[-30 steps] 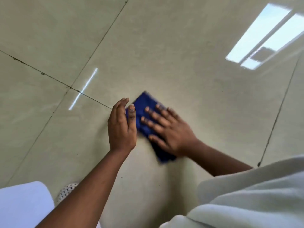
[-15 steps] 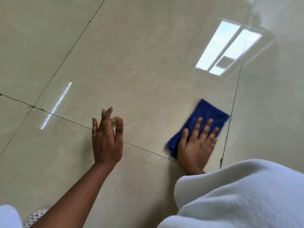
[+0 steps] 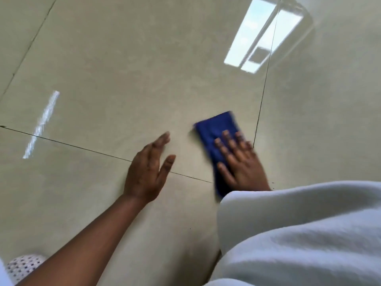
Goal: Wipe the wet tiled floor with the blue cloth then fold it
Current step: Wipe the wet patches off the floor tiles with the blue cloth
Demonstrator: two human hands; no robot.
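Observation:
A folded blue cloth [image 3: 215, 131] lies flat on the glossy beige tiled floor [image 3: 127, 79], just left of a dark grout line. My right hand [image 3: 240, 162] presses down on the cloth's near half with spread fingers; its wrist is hidden behind white fabric. My left hand [image 3: 147, 172] rests flat on the floor to the cloth's left, apart from it, fingers extended across another grout line, holding nothing. The cloth and both hands are motion-blurred.
White fabric of my clothing [image 3: 305, 234] fills the lower right. A white dotted object [image 3: 24, 265] shows at the lower left corner. A window reflection [image 3: 261, 36] shines on the floor at upper right, and a thin light streak [image 3: 41, 124] at left.
My right hand slid the cloth away from the left hand to the right, then back a little leftward. The left hand stayed planted on the floor and turned slightly rightward.

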